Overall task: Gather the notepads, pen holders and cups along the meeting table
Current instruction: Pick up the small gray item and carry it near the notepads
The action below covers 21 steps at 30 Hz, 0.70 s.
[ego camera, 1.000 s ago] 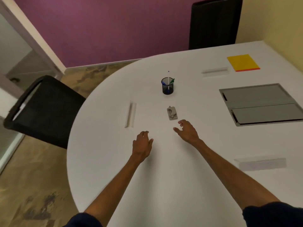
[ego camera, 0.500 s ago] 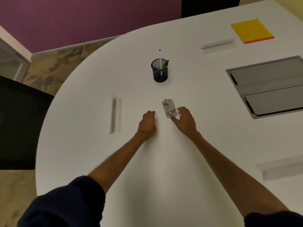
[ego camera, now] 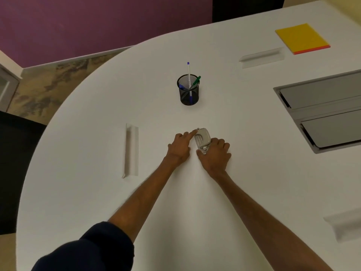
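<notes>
A small grey hole punch [ego camera: 203,139] lies on the white table [ego camera: 175,222] in front of me. My right hand [ego camera: 215,155] grips its near end and right side, thumb at the front. My left hand [ego camera: 180,146] lies beside it on the left, its index finger stretched out and touching the punch's far left corner. Farther off stands a black mesh pen holder [ego camera: 189,92] with a white pen, a green pen and a blue one. A yellow notepad [ego camera: 301,38] lies at the far right.
White folded name cards sit on the table: one at the left [ego camera: 131,150], one near the notepad [ego camera: 261,57], one at the near right [ego camera: 345,223]. A grey cable hatch [ego camera: 324,108] is set into the table at right. A black chair [ego camera: 11,169] stands at left.
Both hands have reached forward to the hole punch. The right hand has closed round it, and the left index finger now touches it. The camera has moved closer and lower.
</notes>
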### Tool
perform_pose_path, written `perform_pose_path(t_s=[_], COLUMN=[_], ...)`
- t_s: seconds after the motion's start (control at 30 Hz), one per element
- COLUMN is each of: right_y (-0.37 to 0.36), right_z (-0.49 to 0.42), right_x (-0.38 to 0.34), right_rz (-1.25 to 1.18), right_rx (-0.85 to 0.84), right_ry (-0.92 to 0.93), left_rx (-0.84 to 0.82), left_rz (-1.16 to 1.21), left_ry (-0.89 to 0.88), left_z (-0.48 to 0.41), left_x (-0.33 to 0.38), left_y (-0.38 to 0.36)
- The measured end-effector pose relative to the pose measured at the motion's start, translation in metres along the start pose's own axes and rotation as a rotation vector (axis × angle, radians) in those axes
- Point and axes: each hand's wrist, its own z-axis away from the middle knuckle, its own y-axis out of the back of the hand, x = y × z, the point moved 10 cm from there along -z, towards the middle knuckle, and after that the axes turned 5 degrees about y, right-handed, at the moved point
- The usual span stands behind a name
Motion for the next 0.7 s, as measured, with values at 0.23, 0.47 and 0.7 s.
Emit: perform_pose_path(t_s=[0.23,0.47,0.7], right_y=[0.000,0.006,0.011], right_z=[0.012,0.052,0.096], right_x=[-0.006,0.008,0.049], right_rz=[0.067,0.189,-0.451], right_rx=[-0.099,-0.160,-0.453], right_ry=[0.012,0.085,-0.287], left_rx=[0.001,-0.021,-0.060], left_rz=[0.039,0.143,0.104], left_ry=[-0.029,-0.024,-0.038], left_z=[0.033,0.075,0.115], left_x=[0.003,0.008,0.024], left_y=[-0.014,-0.028,-0.020])
